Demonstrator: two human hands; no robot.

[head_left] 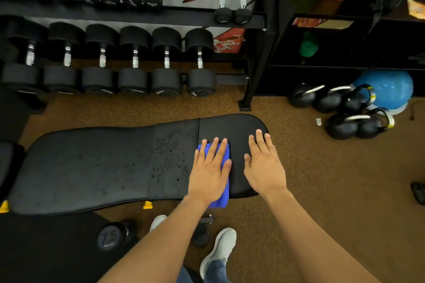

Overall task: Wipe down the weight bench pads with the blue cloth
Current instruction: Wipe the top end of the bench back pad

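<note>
Blue cloth (223, 193): it is laid flat on the weight bench, across the line where the short seat pad (232, 128) meets the long back pad (92, 163), with its near edge hanging over the bench's front side.
Left hand (210, 174): it is pressed palm-down on the cloth with the fingers straight and spread; nothing is clutched.
Right hand (264, 167): it is laid flat on the bare seat pad just beside the cloth, fingers extended and apart, and nothing is held; it is judged to be a brace.
Seat pad: no droplets are seen on its surface, so it is judged to be wiped already or never sprayed; which of the two cannot be told.
Back pad: a band of droplets (170, 154) is seen just left of the cloth, and fainter specks are scattered further along toward the far end.
Done so far: little is shown as finished beyond the dry-looking seat pad.
Left to do: the wet band and the rest of the long pad are judged to need passes of the cloth.
Stage: the task is judged to be early, with most of the padded surface not yet covered.
Surroundings: a dumbbell rack (138, 18) is seen behind the bench, and kettlebells (345, 110) are grouped on the floor (322, 179) to the right.
</note>
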